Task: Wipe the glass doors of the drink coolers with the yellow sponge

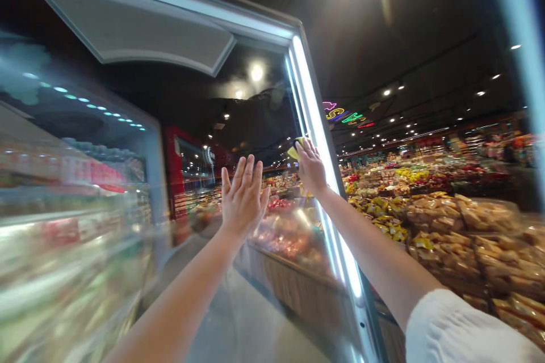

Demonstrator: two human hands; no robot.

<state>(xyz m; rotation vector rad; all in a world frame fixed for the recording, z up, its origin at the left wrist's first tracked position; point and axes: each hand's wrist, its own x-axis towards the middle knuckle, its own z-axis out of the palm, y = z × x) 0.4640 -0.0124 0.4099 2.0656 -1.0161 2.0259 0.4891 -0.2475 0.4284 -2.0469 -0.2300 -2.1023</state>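
A large glass door (264, 119) with a lit frame (313, 102) fills the middle of the head view. My left hand (242, 195) lies flat on or just before the glass, its fingers stretched upward and nothing in it. Higher and to the right, my right hand (313, 167) presses a small yellow-green cloth (293, 152) with a dark patch against the glass beside the bright strip. Most of the cloth is hidden under its fingers. A white sleeve (460, 329) covers the upper part of my right arm.
Blurred shelves of packaged goods (63, 249) stand to the left. Beyond the door's right edge are bins of packaged snacks (443, 221). A red cabinet (175, 164) shows in or through the glass. Coloured neon signs (340, 113) hang farther back.
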